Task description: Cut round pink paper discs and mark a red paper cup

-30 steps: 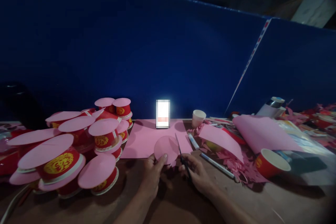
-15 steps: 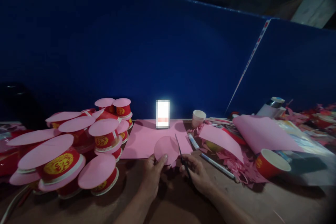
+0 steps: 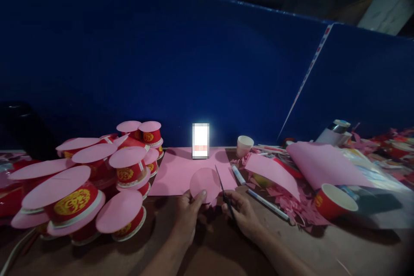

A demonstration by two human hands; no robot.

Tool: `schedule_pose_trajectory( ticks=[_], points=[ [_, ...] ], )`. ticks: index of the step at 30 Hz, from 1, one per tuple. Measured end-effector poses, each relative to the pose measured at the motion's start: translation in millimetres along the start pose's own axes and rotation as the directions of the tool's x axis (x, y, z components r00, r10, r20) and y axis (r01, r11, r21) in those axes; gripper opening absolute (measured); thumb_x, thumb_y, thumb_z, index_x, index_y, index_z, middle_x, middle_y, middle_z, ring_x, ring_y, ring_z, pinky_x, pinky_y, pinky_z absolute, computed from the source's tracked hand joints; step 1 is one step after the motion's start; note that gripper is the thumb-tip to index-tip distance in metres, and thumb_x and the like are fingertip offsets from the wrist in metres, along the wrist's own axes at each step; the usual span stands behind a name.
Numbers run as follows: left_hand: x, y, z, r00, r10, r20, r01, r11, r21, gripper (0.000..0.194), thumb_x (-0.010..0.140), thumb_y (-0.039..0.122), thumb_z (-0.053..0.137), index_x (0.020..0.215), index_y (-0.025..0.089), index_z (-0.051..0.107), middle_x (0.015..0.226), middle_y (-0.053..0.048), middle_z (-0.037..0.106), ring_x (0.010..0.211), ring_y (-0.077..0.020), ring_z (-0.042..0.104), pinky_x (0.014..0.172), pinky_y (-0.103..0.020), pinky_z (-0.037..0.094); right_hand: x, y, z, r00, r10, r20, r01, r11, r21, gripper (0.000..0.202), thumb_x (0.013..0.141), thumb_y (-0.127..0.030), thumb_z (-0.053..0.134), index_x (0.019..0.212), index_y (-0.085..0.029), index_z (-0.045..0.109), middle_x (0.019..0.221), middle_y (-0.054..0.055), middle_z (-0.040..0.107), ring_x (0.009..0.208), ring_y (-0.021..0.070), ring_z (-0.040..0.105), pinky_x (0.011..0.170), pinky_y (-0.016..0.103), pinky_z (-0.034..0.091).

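Between thumb and fingers, my left hand (image 3: 189, 209) pinches a round pink paper disc (image 3: 204, 184) by its lower left edge. A small pink strip hangs at the disc's lower right. My right hand (image 3: 239, 209) is closed around a pair of scissors (image 3: 224, 187), whose dark blades point up along the disc's right side. Whether the blades touch the paper I cannot tell. Behind the disc a pink sheet (image 3: 174, 177) lies flat on the brown table (image 3: 220, 250).
A lit phone (image 3: 201, 140) stands on the sheet. At left are stacked red cups (image 3: 73, 200) topped with pink discs. To the right lie a marker (image 3: 268, 205), pink scraps (image 3: 287, 205), a red cup (image 3: 334, 202) and a white cup (image 3: 245, 145). A blue partition (image 3: 194, 60) rises behind.
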State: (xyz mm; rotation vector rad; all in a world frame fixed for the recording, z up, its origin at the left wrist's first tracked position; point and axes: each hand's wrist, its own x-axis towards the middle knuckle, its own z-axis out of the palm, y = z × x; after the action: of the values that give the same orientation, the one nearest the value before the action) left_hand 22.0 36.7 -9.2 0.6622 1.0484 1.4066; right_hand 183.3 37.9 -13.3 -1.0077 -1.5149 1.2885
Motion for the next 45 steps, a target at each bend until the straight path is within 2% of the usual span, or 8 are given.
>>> schedule_pose_trajectory(
  ticks=[14, 19, 25, 28, 35, 40, 42, 45],
  points=[
    [-1.7, 2.9, 2.2, 1.000, -0.010, -0.027, 0.010, 0.999, -0.033, 0.041, 0.059, 0.035, 0.072, 0.088, 0.010, 0.061, 0.071, -0.005, 0.064, 0.058, -0.0125, 0.057, 0.055, -0.024, 0.046, 0.1, -5.9, -2.5, 1.000, -0.013, -0.010, 0.013, 1.000, -0.028, 0.029, 0.073, -0.031, 0.064, 0.099, -0.018, 0.061, 0.075, 0.001, 0.059, 0.068, 0.0141, 0.052, 0.060, 0.023, 0.042],
    [-2.7, 5.3, 3.5, 0.998, -0.007, -0.055, 0.005, 0.999, -0.036, 0.041, 0.058, 0.034, 0.072, 0.089, 0.009, 0.060, 0.071, -0.005, 0.064, 0.055, -0.0112, 0.056, 0.055, -0.024, 0.046, 0.5, -8.8, -1.4, 1.000, -0.017, -0.026, 0.017, 0.999, -0.028, 0.030, 0.073, -0.032, 0.064, 0.099, -0.017, 0.063, 0.071, 0.001, 0.058, 0.063, 0.0124, 0.050, 0.056, 0.021, 0.040],
    [-3.2, 6.5, 3.7, 0.998, -0.005, -0.057, 0.001, 0.997, -0.073, 0.038, 0.059, 0.035, 0.072, 0.087, 0.012, 0.060, 0.066, -0.002, 0.063, 0.054, -0.0118, 0.056, 0.055, -0.024, 0.045, 0.1, -13.1, -1.8, 0.999, 0.038, -0.003, -0.038, 0.999, -0.019, 0.032, 0.071, -0.035, 0.065, 0.098, -0.016, 0.064, 0.058, -0.003, 0.050, 0.049, 0.0077, 0.039, 0.044, 0.018, 0.032],
    [-2.9, 6.2, 3.2, 0.998, -0.001, -0.060, -0.003, 0.997, -0.081, 0.037, 0.060, 0.033, 0.071, 0.089, 0.013, 0.059, 0.069, -0.002, 0.064, 0.055, -0.0115, 0.056, 0.055, -0.024, 0.044, 0.0, -15.3, -1.8, 0.999, 0.049, 0.010, -0.049, 0.999, -0.012, 0.032, 0.071, -0.035, 0.065, 0.097, -0.016, 0.064, 0.057, -0.003, 0.048, 0.048, 0.0070, 0.037, 0.041, 0.017, 0.030],
    [-3.7, 10.2, 4.7, 0.997, -0.007, -0.077, -0.001, 0.994, -0.110, 0.039, 0.057, 0.036, 0.072, 0.087, 0.013, 0.061, 0.070, -0.003, 0.064, 0.055, -0.0122, 0.057, 0.055, -0.024, 0.044, -1.1, -14.4, -1.2, 0.996, 0.082, 0.019, -0.082, 0.997, -0.007, 0.031, 0.073, -0.038, 0.063, 0.096, -0.017, 0.064, 0.059, -0.003, 0.050, 0.044, 0.0062, 0.038, 0.038, 0.017, 0.030],
    [-4.5, 13.6, 5.3, 0.991, -0.024, -0.131, 0.007, 0.991, -0.130, 0.029, 0.057, 0.032, 0.072, 0.078, 0.016, 0.061, 0.061, 0.001, 0.060, 0.047, -0.0080, 0.049, 0.047, -0.020, 0.039, -0.6, -8.6, -2.0, 0.994, 0.108, -0.004, -0.108, 0.994, -0.021, 0.032, 0.074, -0.039, 0.061, 0.095, -0.016, 0.063, 0.055, -0.004, 0.046, 0.042, 0.0060, 0.038, 0.037, 0.016, 0.029],
    [-4.0, 13.1, 4.4, 0.991, -0.023, -0.131, 0.007, 0.992, -0.123, 0.027, 0.058, 0.032, 0.072, 0.076, 0.015, 0.060, 0.060, 0.001, 0.058, 0.046, -0.0074, 0.048, 0.046, -0.019, 0.038, -0.1, -7.8, -2.2, 0.996, 0.090, -0.002, -0.090, 0.996, -0.004, 0.033, 0.073, -0.039, 0.062, 0.096, -0.016, 0.062, 0.055, -0.004, 0.046, 0.043, 0.0063, 0.039, 0.039, 0.017, 0.031],
    [-2.7, 10.3, 2.6, 0.996, -0.001, -0.089, -0.009, 0.993, -0.115, 0.028, 0.061, 0.033, 0.070, 0.078, 0.014, 0.060, 0.066, -0.001, 0.060, 0.054, -0.0099, 0.054, 0.050, -0.020, 0.040, -0.2, -7.9, -1.7, 1.000, 0.030, -0.004, -0.030, 0.999, 0.036, 0.033, 0.073, -0.038, 0.063, 0.097, -0.016, 0.061, 0.059, -0.003, 0.048, 0.049, 0.0074, 0.042, 0.043, 0.017, 0.035]
  ],
)
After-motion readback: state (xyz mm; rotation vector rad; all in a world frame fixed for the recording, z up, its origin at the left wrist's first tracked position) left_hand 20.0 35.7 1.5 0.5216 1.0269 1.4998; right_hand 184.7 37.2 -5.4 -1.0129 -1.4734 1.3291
